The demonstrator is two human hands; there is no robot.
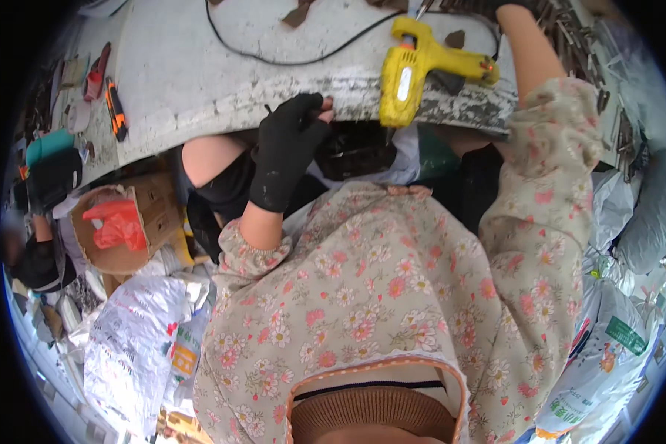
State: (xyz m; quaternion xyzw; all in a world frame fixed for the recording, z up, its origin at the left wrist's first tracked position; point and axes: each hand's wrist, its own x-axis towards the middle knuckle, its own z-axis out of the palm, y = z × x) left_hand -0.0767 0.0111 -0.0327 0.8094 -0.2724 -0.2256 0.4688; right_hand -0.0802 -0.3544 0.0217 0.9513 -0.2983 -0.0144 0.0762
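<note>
Yellow glue gun (420,63) — at table edge (166,140)

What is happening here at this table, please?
A person wearing black gloves is at a worn white table. The left hand is curled at the near edge, with nothing visible in it. The right hand is mostly cut off at the top, near brown strips. A yellow glue gun sits untouched between the arms.

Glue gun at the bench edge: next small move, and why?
I'd probably nudge the glue gun farther onto the bench with the left hand: the gun's rear end reaches the near edge, the left hand is nearby, and the right hand is away at the picture's top.
</note>
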